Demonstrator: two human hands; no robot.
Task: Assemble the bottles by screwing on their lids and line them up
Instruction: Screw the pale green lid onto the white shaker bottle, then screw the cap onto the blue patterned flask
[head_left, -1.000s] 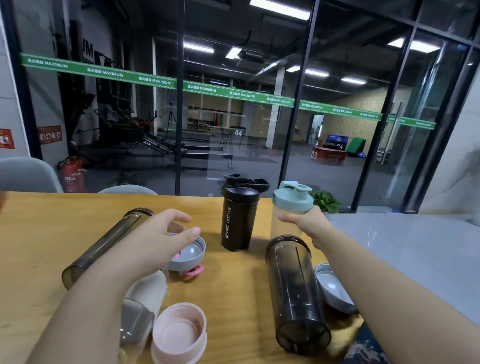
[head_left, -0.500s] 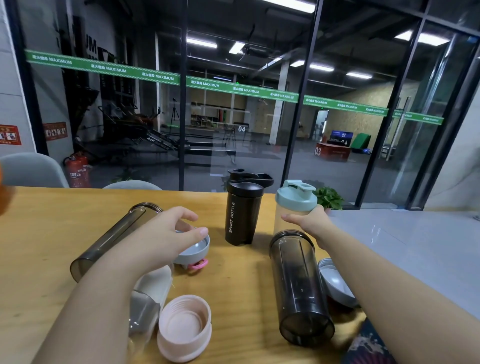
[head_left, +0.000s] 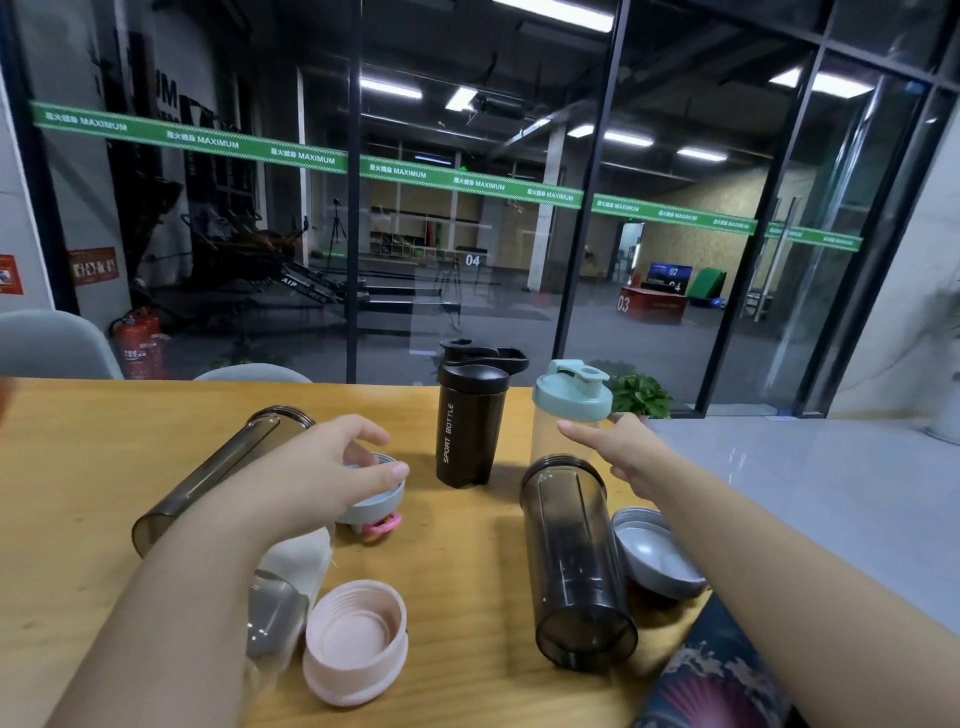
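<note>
Little moved: left hand (head_left: 317, 467) fingers grip grey lid (head_left: 371, 499); right hand (head_left: 626, 447) (fingers relaxed) touches green-capped bottle (head_left: 569, 415).

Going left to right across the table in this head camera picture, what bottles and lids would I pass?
Smoky bottle lying down → pink lid → grey lid under the left hand → upright black bottle → green-lidded bottle → grey lid at the table edge.

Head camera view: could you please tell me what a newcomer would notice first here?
Two lidded bottles stand at the wooden table's far edge: a black sport bottle and, to its right, a clear bottle with a mint-green lid, which the right hand touches. The left hand grips a grey lid; uncapped smoky bottles lie around.
</note>
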